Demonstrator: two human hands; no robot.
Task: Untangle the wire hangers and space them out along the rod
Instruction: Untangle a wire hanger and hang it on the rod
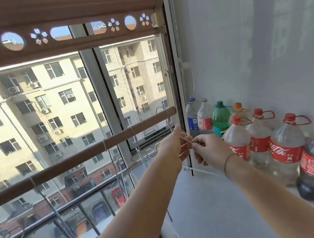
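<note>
Grip: left hand [171,144] and right hand [209,150] both pinch one white wire hanger [185,141] between fingertips, thin wire bridging them.
Beyond, above grip: rod [76,162], hook near its end.
Left of grip: three hooks spaced apart, seemingly sorted.
Remaining, by judgement: freeing and placing the held hanger.

Both arms reach toward one o'clock, the left hand [172,147] and right hand [209,149] pinching a thin wire hanger [185,141] just below the brown rod [76,161], whose other hangers [119,175] dangle toward nine o'clock, bottles [258,135] lining the sill at three o'clock.
</note>
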